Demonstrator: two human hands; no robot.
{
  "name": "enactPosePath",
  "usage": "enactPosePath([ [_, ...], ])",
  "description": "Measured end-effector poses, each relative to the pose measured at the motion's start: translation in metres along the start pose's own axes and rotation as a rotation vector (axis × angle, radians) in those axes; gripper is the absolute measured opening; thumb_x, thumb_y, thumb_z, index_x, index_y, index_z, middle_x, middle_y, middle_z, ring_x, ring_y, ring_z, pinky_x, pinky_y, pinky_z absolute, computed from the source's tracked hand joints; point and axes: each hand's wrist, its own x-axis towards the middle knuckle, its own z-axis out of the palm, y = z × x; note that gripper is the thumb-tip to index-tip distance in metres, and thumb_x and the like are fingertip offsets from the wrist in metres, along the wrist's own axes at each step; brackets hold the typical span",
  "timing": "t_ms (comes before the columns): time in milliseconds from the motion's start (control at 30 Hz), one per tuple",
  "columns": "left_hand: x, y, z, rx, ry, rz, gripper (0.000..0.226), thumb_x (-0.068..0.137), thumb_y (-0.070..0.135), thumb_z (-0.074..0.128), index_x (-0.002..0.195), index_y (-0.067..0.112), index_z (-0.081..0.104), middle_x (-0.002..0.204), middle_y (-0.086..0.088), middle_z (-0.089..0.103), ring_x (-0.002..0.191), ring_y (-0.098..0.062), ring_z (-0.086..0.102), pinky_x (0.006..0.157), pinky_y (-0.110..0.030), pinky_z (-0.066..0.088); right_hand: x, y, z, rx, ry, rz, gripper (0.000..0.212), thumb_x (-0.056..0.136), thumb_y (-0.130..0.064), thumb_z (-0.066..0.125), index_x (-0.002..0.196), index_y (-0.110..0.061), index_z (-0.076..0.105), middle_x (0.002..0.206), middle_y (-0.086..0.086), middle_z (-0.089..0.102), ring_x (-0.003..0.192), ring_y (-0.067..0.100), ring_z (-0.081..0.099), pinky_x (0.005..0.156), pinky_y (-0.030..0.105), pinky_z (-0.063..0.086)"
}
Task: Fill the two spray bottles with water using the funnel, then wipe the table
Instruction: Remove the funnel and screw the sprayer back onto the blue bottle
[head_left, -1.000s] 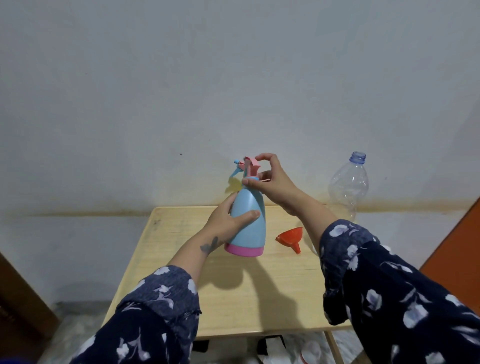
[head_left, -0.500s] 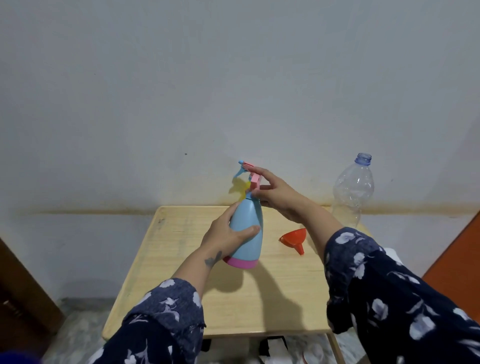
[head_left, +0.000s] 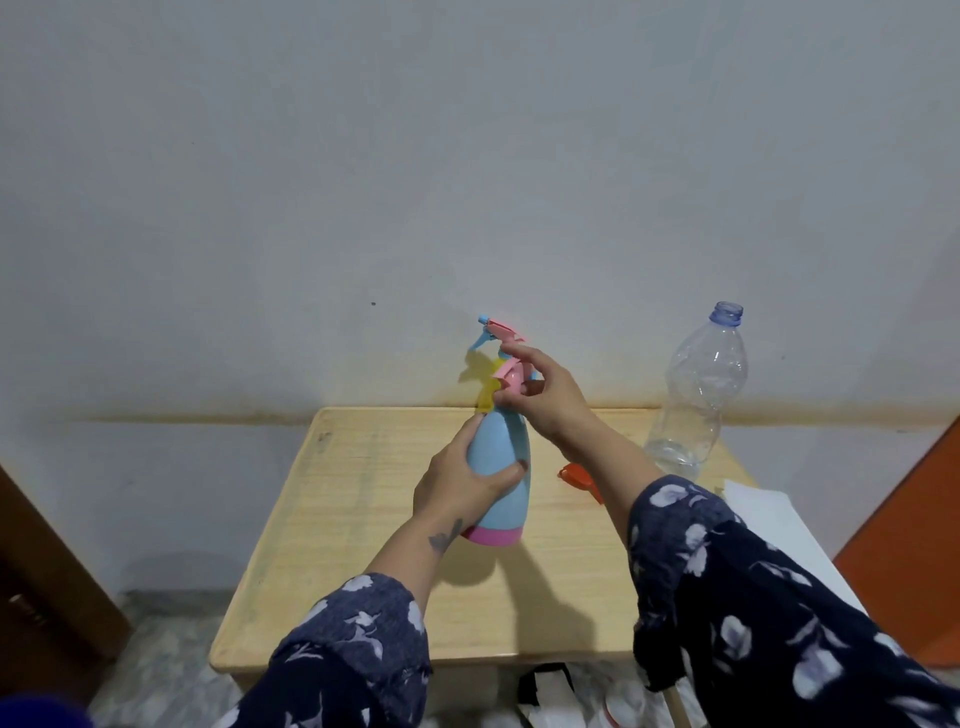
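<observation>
A light blue spray bottle (head_left: 500, 447) with a pink base stands tilted on the small wooden table (head_left: 363, 519). My left hand (head_left: 457, 483) is wrapped around its body. My right hand (head_left: 540, 395) grips the pink spray head (head_left: 506, 358) at the neck, and the head leans to the left, with a yellow piece showing beneath it. An orange funnel (head_left: 574, 475) lies on the table just right of the bottle, partly hidden by my right forearm. Only one spray bottle is in sight.
A clear plastic water bottle (head_left: 698, 384), uncapped with a little water at the bottom, stands at the table's back right corner. White paper (head_left: 769, 514) lies past the right edge. A wall is right behind the table. Bags sit on the floor under the front edge.
My right hand has turned at the spray head, and the head now leans further left with the yellow part exposed. The bottle stays in my left hand. The view shifted slightly.
</observation>
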Motion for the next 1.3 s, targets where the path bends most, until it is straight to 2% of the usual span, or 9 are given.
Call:
enactPosePath([
  [133, -0.004, 0.001, 0.004, 0.090, 0.026, 0.013, 0.073, 0.064, 0.064, 0.062, 0.130, 0.051, 0.035, 0.110, 0.017, 0.060, 0.094, -0.016, 0.062, 0.078, -0.040, 0.056, -0.007, 0.007, 0.008, -0.218, 0.122, -0.102, 0.051, 0.078, -0.031, 0.075, 0.123, -0.030, 0.051, 0.100, -0.004, 0.061, 0.086, 0.013, 0.057, 0.077, 0.029, 0.048],
  [267, -0.007, -0.003, 0.001, 0.129, 0.063, -0.002, 0.071, 0.070, 0.060, 0.064, 0.133, 0.052, 0.033, 0.111, 0.016, 0.059, 0.096, -0.017, 0.060, 0.077, -0.038, 0.055, -0.010, 0.004, 0.007, -0.044, -0.050, 0.015, 0.062, 0.089, -0.011, 0.054, 0.142, -0.035, 0.035, 0.110, 0.000, 0.057, 0.099, 0.017, 0.057, 0.083, 0.028, 0.048],
  [500, -0.022, -0.008, 0.010, 0.250, 0.221, -0.020, 0.072, 0.075, 0.059, 0.065, 0.136, 0.046, 0.028, 0.115, 0.009, 0.054, 0.099, -0.020, 0.058, 0.074, -0.034, 0.050, -0.021, 0.006, 0.034, -0.164, 0.195, -0.026, 0.065, 0.077, -0.010, 0.070, 0.135, -0.031, 0.048, 0.109, -0.001, 0.065, 0.103, 0.018, 0.061, 0.091, 0.034, 0.050],
  [667, -0.029, -0.030, -0.011, 0.044, -0.068, 0.030, 0.082, 0.062, 0.066, 0.069, 0.130, 0.056, 0.025, 0.116, 0.014, 0.056, 0.096, -0.017, 0.060, 0.078, -0.043, 0.056, -0.028, 0.011, 0.028, -0.024, 0.074, -0.002, 0.066, 0.078, -0.006, 0.071, 0.133, -0.036, 0.051, 0.108, 0.006, 0.064, 0.094, 0.016, 0.061, 0.089, 0.033, 0.053],
  [767, -0.037, -0.031, -0.012, 0.130, -0.011, 0.018, 0.080, 0.063, 0.065, 0.070, 0.128, 0.056, 0.025, 0.106, 0.012, 0.059, 0.090, -0.019, 0.062, 0.074, -0.041, 0.056, -0.034, 0.015, 0.036, 0.010, 0.115, 0.008, 0.066, 0.078, -0.005, 0.070, 0.134, -0.034, 0.051, 0.104, 0.006, 0.065, 0.090, 0.013, 0.062, 0.087, 0.031, 0.052],
  [1000, -0.054, -0.033, 0.007, 0.318, 0.148, 0.023, 0.084, 0.070, 0.067, 0.068, 0.137, 0.045, 0.022, 0.113, 0.004, 0.056, 0.097, -0.024, 0.061, 0.075, -0.036, 0.051, -0.054, 0.027, 0.050, -0.192, 0.240, 0.076, 0.067, 0.087, -0.037, 0.062, 0.143, -0.041, 0.025, 0.114, 0.010, 0.037, 0.092, 0.025, 0.050, 0.086, 0.029, 0.042],
  [1100, -0.067, -0.035, 0.020, 0.352, 0.096, 0.059, 0.089, 0.071, 0.068, 0.066, 0.142, 0.043, 0.018, 0.118, 0.002, 0.055, 0.102, -0.025, 0.060, 0.076, -0.036, 0.050, -0.055, 0.032, 0.045, -0.183, 0.243, 0.131, 0.064, 0.095, -0.041, 0.050, 0.149, -0.037, 0.015, 0.132, 0.017, 0.037, 0.116, 0.034, 0.048, 0.091, 0.035, 0.038],
  [1200, -0.077, -0.044, 0.023, 0.388, -0.008, 0.170, 0.074, 0.081, 0.071, 0.050, 0.144, 0.046, 0.020, 0.119, 0.007, 0.059, 0.103, -0.023, 0.062, 0.071, -0.033, 0.046, -0.062, 0.044, 0.035, -0.119, 0.233, 0.133, 0.053, 0.100, -0.036, 0.040, 0.149, -0.032, 0.019, 0.150, 0.011, 0.036, 0.132, 0.033, 0.040, 0.102, 0.039, 0.034],
  [1300, -0.074, -0.055, 0.015, 0.433, -0.085, 0.122, 0.049, 0.093, 0.065, 0.031, 0.136, 0.044, 0.040, 0.107, 0.009, 0.068, 0.099, -0.020, 0.064, 0.073, -0.031, 0.047, -0.077, 0.067, 0.020, -0.111, 0.228, 0.173, 0.043, 0.097, -0.045, 0.041, 0.138, -0.034, 0.036, 0.123, 0.008, 0.057, 0.113, 0.030, 0.057, 0.097, 0.050, 0.046],
])
